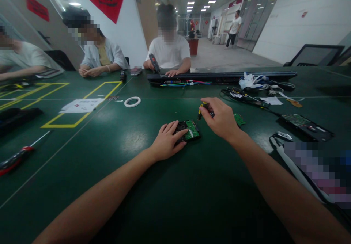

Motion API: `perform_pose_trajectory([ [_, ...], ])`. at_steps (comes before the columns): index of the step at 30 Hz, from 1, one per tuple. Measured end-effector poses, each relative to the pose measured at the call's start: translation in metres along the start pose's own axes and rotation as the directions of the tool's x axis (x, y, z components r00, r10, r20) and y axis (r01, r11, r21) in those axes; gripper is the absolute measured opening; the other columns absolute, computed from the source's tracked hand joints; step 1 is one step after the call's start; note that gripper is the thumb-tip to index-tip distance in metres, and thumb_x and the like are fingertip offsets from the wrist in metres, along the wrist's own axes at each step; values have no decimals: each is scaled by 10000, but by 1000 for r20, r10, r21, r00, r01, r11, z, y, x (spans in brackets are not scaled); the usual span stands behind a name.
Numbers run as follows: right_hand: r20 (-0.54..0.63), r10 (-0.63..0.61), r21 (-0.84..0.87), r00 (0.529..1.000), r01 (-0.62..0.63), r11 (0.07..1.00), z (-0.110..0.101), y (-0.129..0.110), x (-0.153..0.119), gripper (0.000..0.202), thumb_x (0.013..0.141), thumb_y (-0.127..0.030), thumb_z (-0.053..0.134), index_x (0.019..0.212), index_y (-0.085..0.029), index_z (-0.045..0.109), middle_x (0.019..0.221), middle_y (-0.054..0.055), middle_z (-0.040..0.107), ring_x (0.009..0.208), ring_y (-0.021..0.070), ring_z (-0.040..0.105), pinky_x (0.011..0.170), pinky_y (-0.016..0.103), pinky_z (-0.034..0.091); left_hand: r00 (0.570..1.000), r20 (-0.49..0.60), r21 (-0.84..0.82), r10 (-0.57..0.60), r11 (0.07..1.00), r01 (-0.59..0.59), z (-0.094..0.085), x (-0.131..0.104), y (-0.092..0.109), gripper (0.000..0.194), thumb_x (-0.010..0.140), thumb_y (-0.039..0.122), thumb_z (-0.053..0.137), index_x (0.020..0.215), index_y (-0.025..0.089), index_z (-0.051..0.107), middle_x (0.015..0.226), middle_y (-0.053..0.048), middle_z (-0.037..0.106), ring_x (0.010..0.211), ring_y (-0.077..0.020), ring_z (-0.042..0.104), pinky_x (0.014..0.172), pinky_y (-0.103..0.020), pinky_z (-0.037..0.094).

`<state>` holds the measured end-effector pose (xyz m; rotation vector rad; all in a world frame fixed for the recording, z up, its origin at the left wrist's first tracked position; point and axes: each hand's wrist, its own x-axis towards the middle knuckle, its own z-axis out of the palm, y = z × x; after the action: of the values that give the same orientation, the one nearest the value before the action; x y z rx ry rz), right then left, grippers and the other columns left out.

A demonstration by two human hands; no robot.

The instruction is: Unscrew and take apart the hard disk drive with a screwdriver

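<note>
A hard drive point(194, 130) with a green circuit board facing up lies on the green table. My left hand point(169, 141) steadies it from the left, fingers laid over its casing and board, thumb by the near edge. Closed around a small yellow-and-black screwdriver point(199, 112) is my right hand point(221, 118). The screwdriver stands nearly upright, its thin shaft pointing down at the board's right part; whether the tip sits in a screw is too small to tell. Just right of my right hand, partly behind it, lies a loose green circuit board point(239, 119).
Another hard drive point(307, 127) lies to the right, near cables point(241, 96) and white gloves point(252, 81). Across the table, a person holds a power screwdriver point(154, 63) behind a long black bar point(219, 77). Leftward are a tape roll point(132, 102), paper point(82, 105) and a red-and-black screwdriver point(19, 156).
</note>
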<state>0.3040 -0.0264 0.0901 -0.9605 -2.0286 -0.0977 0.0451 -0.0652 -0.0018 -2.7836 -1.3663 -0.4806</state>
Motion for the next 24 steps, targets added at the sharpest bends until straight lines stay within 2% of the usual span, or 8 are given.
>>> perform_pose_trajectory([
  [4, -8, 33, 29, 999, -33, 999, 0, 1, 0, 207, 996, -306, 598, 1191, -237, 614, 1061, 97, 713, 848, 247, 681, 784, 432, 575, 1000, -1, -4, -3, 1000, 3, -1, 0, 1, 545, 1017, 489, 587, 1532, 326, 513, 1689, -142, 307, 1542, -389, 307, 1197, -634, 294],
  [10, -5, -16, 31, 1000, 16, 999, 2, 1, 0, 194, 991, -281, 582, 1175, -235, 623, 1129, 115, 706, 978, 277, 685, 878, 473, 579, 1000, -1, -14, -9, 1000, 9, -2, 0, 2, 541, 1018, 488, 583, 1532, 332, 514, 1693, -135, 303, 1537, -394, 314, 1195, -632, 300],
  [12, -9, -7, 46, 1000, 7, 999, 3, 1, -1, 206, 985, -256, 573, 1184, -228, 622, 1188, 130, 693, 1006, 280, 686, 862, 464, 591, 1000, 1, -8, -11, 1000, 11, -2, 0, 2, 542, 1019, 489, 582, 1533, 331, 513, 1694, -134, 302, 1540, -391, 310, 1199, -628, 297],
  [15, -17, -3, 43, 1000, 3, 999, 2, 1, -1, 195, 982, -260, 587, 1168, -216, 627, 1175, 133, 696, 975, 273, 694, 835, 453, 599, 1000, 5, 6, -6, 1000, 6, -2, 0, 2, 537, 1027, 492, 566, 1534, 327, 510, 1685, -139, 315, 1545, -387, 299, 1198, -624, 299],
  [19, -5, -47, 9, 999, 47, 999, 0, 1, 0, 196, 983, -286, 609, 1165, -220, 642, 1128, 127, 705, 1020, 293, 686, 896, 483, 578, 1000, 7, 10, -2, 1000, 2, -2, 1, 1, 542, 1028, 507, 561, 1538, 330, 507, 1685, -145, 309, 1547, -386, 296, 1201, -625, 291],
  [24, -10, -53, -4, 999, 53, 999, 0, 1, 1, 223, 999, -242, 553, 1204, -224, 637, 1168, 137, 702, 1114, 308, 669, 967, 511, 555, 1000, 7, 2, -3, 1000, 3, -2, 0, 1, 539, 1030, 504, 560, 1538, 336, 504, 1692, -131, 301, 1547, -380, 298, 1207, -626, 286],
])
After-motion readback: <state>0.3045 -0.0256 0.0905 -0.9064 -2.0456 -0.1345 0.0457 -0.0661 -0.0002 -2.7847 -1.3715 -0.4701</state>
